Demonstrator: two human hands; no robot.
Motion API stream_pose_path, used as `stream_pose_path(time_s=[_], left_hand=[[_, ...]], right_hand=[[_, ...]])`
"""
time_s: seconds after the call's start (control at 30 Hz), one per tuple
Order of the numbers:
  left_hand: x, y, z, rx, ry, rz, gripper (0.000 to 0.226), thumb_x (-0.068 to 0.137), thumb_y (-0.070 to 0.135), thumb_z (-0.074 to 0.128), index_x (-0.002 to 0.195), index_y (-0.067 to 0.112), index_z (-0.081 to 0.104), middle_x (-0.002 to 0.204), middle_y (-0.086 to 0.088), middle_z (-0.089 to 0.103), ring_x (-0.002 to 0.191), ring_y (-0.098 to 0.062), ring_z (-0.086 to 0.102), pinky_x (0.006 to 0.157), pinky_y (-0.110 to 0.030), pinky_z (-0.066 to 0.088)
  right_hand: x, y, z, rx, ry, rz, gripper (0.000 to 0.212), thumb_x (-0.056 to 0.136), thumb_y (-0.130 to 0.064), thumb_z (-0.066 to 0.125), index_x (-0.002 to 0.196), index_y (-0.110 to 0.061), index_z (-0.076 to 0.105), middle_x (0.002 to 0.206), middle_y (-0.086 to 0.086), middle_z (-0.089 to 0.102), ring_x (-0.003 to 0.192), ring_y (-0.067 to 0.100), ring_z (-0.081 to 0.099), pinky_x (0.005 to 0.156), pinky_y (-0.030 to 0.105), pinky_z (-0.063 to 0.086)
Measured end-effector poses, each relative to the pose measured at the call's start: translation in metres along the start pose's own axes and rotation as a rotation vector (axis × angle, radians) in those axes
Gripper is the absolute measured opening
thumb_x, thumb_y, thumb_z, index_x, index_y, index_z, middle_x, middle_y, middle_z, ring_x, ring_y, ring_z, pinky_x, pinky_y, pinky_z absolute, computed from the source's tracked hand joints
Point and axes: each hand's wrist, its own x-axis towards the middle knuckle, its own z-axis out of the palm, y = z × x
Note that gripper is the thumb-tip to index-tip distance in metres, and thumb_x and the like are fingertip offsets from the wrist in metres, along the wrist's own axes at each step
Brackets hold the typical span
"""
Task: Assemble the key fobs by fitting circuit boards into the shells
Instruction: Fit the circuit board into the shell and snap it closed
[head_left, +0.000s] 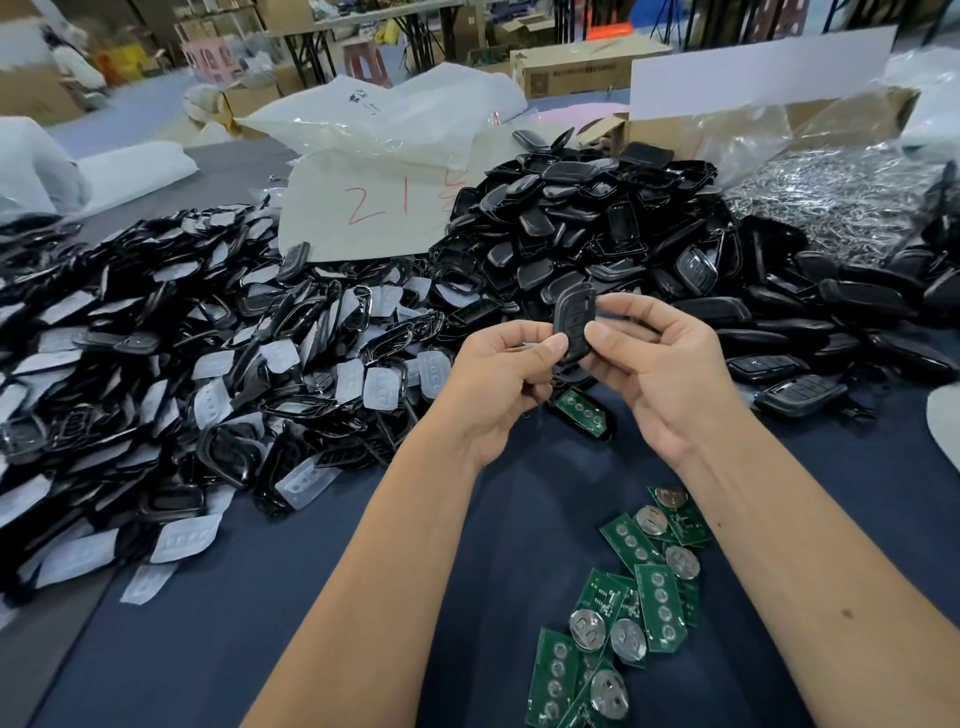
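A black key fob (573, 317) stands upright above the table, pinched between both hands. My left hand (498, 374) grips its lower left edge with thumb and curled fingers. My right hand (654, 364) holds its right side, thumb on the front face. Just below the hands a shell half with a green circuit board (582, 410) seated in it lies on the dark cloth. Several loose green circuit boards (639, 587) with round battery clips lie scattered near the front right.
A large heap of black frames and white button pads (171, 374) fills the left. A pile of black shell halves (587, 223) rises behind the hands. Closed fobs (800, 395) lie at the right. White bags (379, 156) and a cardboard box (779, 124) stand behind.
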Motion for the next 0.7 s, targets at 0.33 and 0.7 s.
stream_pose_path(time_s=[0.33,0.7], left_hand=[[-0.0041,0.0031,-0.0026,-0.002,0.115,0.146,0.009,0.097,0.007,0.068,0.091,0.01,0.074,0.083,-0.011,0.072,0.078,-0.022,0.07,0.083,-0.043,0.063],[0.0001,-0.002,0.0033,0.353,0.329,0.384,0.012,0.091,0.01,0.076,0.085,0.02,0.071,0.082,0.002,0.075,0.075,-0.01,0.069,0.075,-0.034,0.06]], right_hand=[[0.0,-0.0001,-0.0014,-0.119,-0.116,-0.056,0.029,0.086,0.011,0.073,0.109,-0.004,0.066,0.076,0.006,0.075,0.067,0.022,0.072,0.066,0.032,0.062],[0.0002,0.0043,-0.0001,-0.15,-0.079,-0.074,0.021,0.094,0.001,0.071,0.111,-0.009,0.074,0.085,0.009,0.078,0.077,0.02,0.074,0.074,0.034,0.064]])
